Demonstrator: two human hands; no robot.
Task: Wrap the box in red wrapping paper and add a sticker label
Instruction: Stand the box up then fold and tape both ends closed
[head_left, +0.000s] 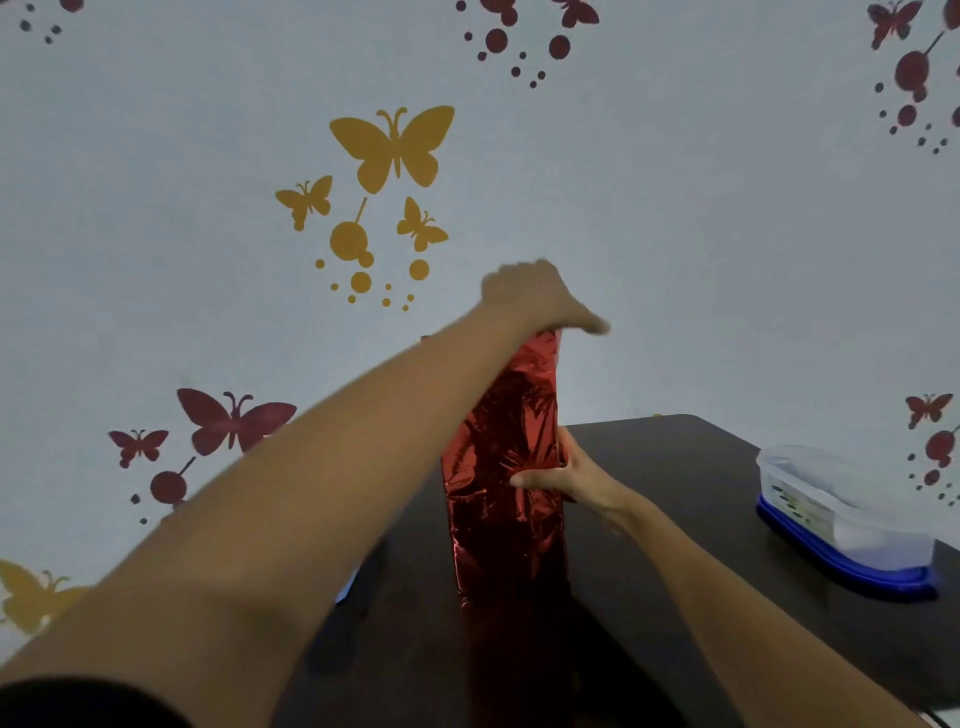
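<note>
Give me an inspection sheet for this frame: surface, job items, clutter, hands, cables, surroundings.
Surface: dark table, glossy.
Job's things: red wrapping paper stands upright on the table, crinkled; box not visible; no sticker label seen.
Clutter: clear plastic container with a blue base near the table's right edge; pale object by the table's left edge, partly hidden, unidentifiable.
Hands: left hand grips the paper's top end, blurred; right hand holds the paper at mid-height, thumb across the front.
Cables: nothing seen.
Surroundings: pale wall with yellow and red butterfly decals.
</note>
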